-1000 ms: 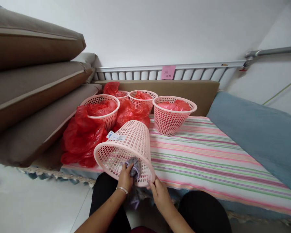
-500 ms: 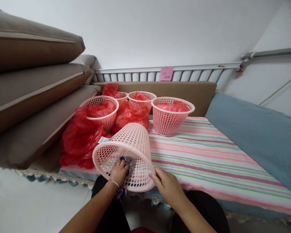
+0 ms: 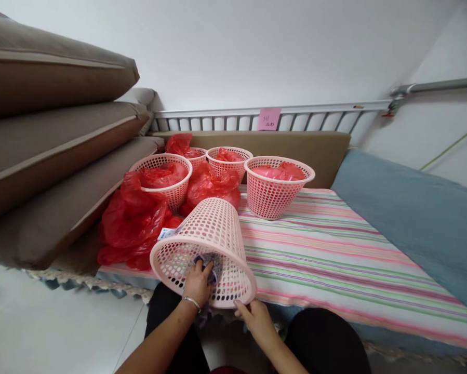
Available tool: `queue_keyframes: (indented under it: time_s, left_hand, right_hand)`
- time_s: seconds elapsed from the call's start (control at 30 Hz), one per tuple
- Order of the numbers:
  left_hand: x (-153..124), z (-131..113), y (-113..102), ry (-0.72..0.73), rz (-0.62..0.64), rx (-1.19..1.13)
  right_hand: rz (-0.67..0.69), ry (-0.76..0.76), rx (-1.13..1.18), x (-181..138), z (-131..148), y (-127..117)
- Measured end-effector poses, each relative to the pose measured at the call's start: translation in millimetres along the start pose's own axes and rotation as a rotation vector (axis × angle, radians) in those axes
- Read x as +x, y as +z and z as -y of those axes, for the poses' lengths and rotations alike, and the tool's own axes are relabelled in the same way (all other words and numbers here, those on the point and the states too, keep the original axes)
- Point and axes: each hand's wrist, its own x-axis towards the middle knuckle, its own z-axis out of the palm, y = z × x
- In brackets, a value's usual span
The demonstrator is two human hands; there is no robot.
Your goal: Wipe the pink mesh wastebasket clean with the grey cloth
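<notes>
A pink perforated plastic basket (image 3: 213, 223) lies tilted on its side at the front of the bed, its mouth turned toward me. Inside it, my left hand (image 3: 198, 283) is closed on a grey-purple cloth (image 3: 210, 265), which presses against the inner wall. My right hand (image 3: 256, 322) pinches the basket's rim at the lower right, thumb on the near side. A white-and-blue label (image 3: 167, 233) sticks out at the basket's left side. Left of the basket is a heap of red plastic bags (image 3: 135, 228), and another red bag (image 3: 213, 187) sits just behind it.
Several pink baskets holding red bags, one of them a basket (image 3: 274, 195) at the right, stand behind on the striped sheet (image 3: 334, 254). Thick brown cushions (image 3: 57, 150) are stacked at the left. A blue cover (image 3: 408, 208) lies at the right; a radiator (image 3: 217, 122) runs along the wall.
My right hand has slid down along the rim to the lower right. My left hand and the cloth have shifted slightly right inside the basket, which has turned a little.
</notes>
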Motion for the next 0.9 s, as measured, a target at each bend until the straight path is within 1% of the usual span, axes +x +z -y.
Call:
queue_keyframes:
  time_s: [0.13,0.27,0.33,0.4,0.47,0.53,0.6,0.67,0.8,0.9]
  left_hand:
    - [5.7,2.6,-0.3,-0.009,0.012,-0.119]
    - [3.4,-15.2,5.0,0.035,0.016,-0.205]
    - [0.4,-24.8,7.8,0.075,0.020,-0.221]
    - [-1.6,-28.5,8.2,0.119,0.035,-0.214]
    - [-1.8,-25.1,5.4,0.172,0.065,-0.183]
    - [-0.5,-16.7,-0.1,0.214,0.101,-0.126]
    - [1.8,-6.8,-7.1,0.228,0.127,-0.050]
    - [4.5,1.8,-13.8,0.216,0.131,0.034]
    - [9.7,11.4,-21.1,0.171,0.102,0.152]
    - [10.8,14.1,-19.4,0.157,0.083,0.177]
  right_hand:
    - [-0.020,-0.105,-0.011,1.7,22.6,-4.8]
    - [-0.063,-0.198,-0.028,-2.3,41.7,-9.5]
    - [-0.085,-0.238,-0.092,-3.8,47.4,-13.5]
    - [-0.086,-0.273,-0.184,-4.0,53.1,-21.6]
    - [-0.079,-0.291,-0.289,-3.0,60.3,-33.8]
    - [-0.086,-0.296,-0.401,-2.2,69.3,-47.6]
    - [-0.099,-0.302,-0.505,-2.9,79.2,-59.1]
    - [-0.113,-0.324,-0.573,-5.7,89.1,-65.0]
    - [-0.144,-0.387,-0.600,-12.4,103.5,-59.6]
    - [-0.202,-0.409,-0.536,-13.7,100.5,-49.2]
